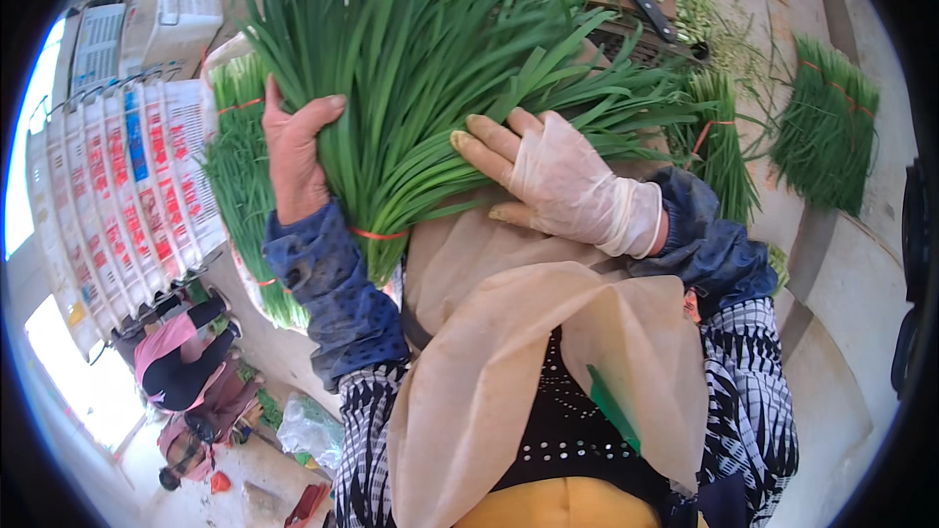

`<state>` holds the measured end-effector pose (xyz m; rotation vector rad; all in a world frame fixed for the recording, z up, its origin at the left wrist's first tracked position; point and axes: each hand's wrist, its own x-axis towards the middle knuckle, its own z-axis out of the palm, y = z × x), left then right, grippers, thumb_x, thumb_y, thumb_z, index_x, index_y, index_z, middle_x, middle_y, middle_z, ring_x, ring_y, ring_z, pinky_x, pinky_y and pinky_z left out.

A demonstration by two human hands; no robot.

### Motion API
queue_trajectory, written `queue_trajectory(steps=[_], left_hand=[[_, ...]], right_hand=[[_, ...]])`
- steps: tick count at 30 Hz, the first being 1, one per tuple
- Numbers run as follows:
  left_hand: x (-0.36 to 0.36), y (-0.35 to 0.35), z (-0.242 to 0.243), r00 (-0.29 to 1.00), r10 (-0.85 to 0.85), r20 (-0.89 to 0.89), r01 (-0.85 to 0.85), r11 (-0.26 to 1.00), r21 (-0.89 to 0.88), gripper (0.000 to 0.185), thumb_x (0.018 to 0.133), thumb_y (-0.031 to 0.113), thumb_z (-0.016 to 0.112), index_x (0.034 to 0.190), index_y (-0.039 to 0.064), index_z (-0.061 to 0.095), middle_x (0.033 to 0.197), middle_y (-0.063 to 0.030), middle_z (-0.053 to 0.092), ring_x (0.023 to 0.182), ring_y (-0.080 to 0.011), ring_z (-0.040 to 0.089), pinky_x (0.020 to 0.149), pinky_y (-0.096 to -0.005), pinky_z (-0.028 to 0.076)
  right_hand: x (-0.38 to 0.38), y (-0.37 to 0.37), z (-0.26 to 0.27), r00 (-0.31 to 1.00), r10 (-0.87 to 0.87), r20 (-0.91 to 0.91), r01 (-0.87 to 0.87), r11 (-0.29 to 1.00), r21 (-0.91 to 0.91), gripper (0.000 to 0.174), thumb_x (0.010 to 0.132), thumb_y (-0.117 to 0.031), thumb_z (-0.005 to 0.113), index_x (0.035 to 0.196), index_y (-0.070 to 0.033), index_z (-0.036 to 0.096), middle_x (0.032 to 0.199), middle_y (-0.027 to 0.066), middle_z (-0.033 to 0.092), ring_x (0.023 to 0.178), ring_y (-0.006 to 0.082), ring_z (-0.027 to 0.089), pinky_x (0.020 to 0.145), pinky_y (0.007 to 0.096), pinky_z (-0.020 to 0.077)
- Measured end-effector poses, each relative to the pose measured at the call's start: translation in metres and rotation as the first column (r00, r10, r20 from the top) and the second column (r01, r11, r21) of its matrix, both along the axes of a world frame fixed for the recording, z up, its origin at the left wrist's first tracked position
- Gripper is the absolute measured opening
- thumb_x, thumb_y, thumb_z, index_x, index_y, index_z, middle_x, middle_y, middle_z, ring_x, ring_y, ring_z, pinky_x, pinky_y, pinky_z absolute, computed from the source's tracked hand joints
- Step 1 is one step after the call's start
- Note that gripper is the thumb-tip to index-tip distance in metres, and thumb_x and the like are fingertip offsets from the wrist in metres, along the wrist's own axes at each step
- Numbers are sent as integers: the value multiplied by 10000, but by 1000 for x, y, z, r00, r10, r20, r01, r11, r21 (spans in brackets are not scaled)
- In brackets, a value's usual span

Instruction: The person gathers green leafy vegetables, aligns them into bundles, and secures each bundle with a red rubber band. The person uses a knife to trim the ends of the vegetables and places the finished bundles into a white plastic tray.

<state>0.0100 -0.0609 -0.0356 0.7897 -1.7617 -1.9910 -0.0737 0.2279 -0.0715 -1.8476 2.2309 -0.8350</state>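
Note:
A large bunch of Chinese chives (411, 66) fans out before me, its leaves spread up and to the right. An orange rubber band (379, 234) binds it near the stem end, close to my apron. At its left edge is my bare left hand (297, 139), gripping the leaves with the thumb in front; most of its fingers are hidden behind them. My right hand (557, 169), in a thin whitish glove with stained bare fingertips, lies palm down with fingers apart, touching the lower right leaves. A beige translucent apron (543, 308) covers my lap.
Banded chive bunches lie at the left (249, 176), beside my right sleeve (722, 139) and at far right (829, 125). A black-handled cleaver (645, 7) lies at the top, near chopped stem trimmings (697, 7). Stacked white crates (132, 183) stand left; a person (187, 374) is beyond.

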Motion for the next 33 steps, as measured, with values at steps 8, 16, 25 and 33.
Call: queue_trajectory(steps=[8, 16, 25, 33], left_hand=[[-10, 15, 19, 984, -3, 176, 23, 993, -112, 855, 710, -37, 764, 1484, -27, 401, 1257, -211, 653, 1096, -310, 688, 957, -388, 550], [63, -5, 74, 870, -227, 438, 438, 764, -474, 1004, 735, 320, 856, 1563, 35, 363, 1470, -203, 523, 1265, -335, 567, 1021, -427, 482], [90, 41, 27, 744, -238, 624, 664, 367, -651, 890, 630, 295, 835, 1391, -7, 487, 1192, -212, 621, 1111, -395, 605, 950, -425, 460], [111, 64, 57, 880, 124, 459, 474, -289, -832, 1086, 479, 225, 895, 1444, 7, 448, 1277, -134, 580, 1128, -321, 544, 951, -471, 417]], right_hand=[[-5, -3, 18, 997, 32, 67, -36, 997, 69, 859, 689, -281, 826, 1442, -36, 494, 1385, 170, 542, 1062, 334, 569, 861, 443, 474], [-30, 17, 8, 985, 105, 137, -111, 993, 32, 752, 746, -159, 771, 1439, -24, 514, 1452, 198, 510, 1210, 412, 529, 1024, 496, 443], [-24, -53, 121, 882, 471, -4, -460, 859, -223, 751, 756, -89, 766, 1461, -34, 512, 1432, 164, 559, 1321, 366, 521, 1116, 462, 394], [-28, -77, 59, 923, 380, 58, -384, 903, 194, 1155, 550, -351, 926, 1510, 12, 396, 1273, 229, 582, 1194, 424, 554, 992, 490, 461]])
